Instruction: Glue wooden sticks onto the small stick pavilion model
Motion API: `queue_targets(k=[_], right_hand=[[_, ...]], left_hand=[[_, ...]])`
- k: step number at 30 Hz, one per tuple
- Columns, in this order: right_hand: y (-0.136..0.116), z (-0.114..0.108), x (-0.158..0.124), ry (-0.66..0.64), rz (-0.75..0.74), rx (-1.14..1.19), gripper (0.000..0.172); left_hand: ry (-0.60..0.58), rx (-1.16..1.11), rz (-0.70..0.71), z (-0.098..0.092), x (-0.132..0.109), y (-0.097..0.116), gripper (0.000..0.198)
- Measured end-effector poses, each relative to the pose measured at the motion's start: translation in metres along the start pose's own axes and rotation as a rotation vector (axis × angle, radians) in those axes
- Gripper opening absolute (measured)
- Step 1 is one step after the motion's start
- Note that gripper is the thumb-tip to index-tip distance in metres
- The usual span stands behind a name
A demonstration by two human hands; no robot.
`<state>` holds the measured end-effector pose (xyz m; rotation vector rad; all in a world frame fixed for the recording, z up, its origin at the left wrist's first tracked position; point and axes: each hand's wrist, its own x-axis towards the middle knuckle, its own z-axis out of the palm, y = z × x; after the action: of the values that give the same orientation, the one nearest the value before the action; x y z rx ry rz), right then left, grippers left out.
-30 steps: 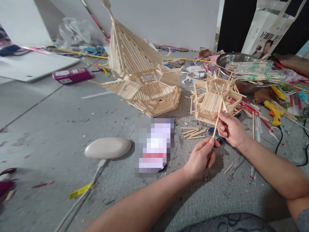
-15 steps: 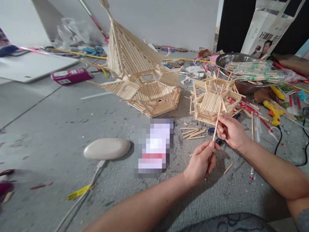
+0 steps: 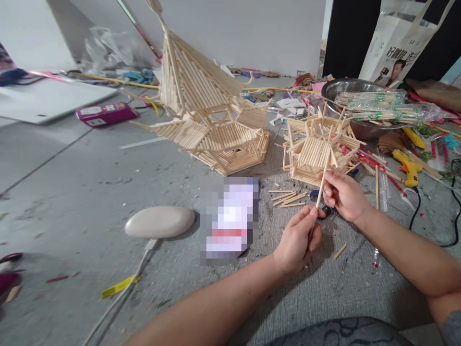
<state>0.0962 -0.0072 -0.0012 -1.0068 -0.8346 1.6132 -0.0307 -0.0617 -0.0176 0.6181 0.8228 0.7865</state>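
Between my two hands is a thin wooden stick (image 3: 321, 188), slanting up and away from me. The fingertips of my left hand (image 3: 297, 235) pinch its lower end. My right hand (image 3: 344, 192) pinches it higher up, with the other fingers curled. Just beyond the stick's far end stands a small pavilion-like stick model (image 3: 313, 151); I cannot tell whether the two touch. Short cut sticks (image 3: 290, 197) lie on the floor left of my hands, and one short piece (image 3: 340, 251) lies nearer me. A dark blue-handled tool (image 3: 326, 211) is partly hidden behind my hands.
A larger stick pavilion (image 3: 216, 129) with a tall roof stands behind. A blurred-out phone-like object (image 3: 230, 216) and a white corded device (image 3: 160, 222) lie left. At the right are a metal bowl (image 3: 329, 89) with wrapped sticks and a yellow glue gun (image 3: 406, 168) with its black cord.
My left hand has shifted very slightly left and up with the lower end of the stick. The right hand stays almost in place, still pinching it.
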Motion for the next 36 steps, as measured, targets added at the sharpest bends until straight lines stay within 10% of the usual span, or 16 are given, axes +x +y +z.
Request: queue_targets(k=[36], right_hand=[[-0.0063, 0.0018, 0.0025, 0.025, 0.085, 0.112, 0.024]], left_hand=[[0.007, 0.038, -0.008, -0.0018, 0.0035, 0.0027, 0.031]])
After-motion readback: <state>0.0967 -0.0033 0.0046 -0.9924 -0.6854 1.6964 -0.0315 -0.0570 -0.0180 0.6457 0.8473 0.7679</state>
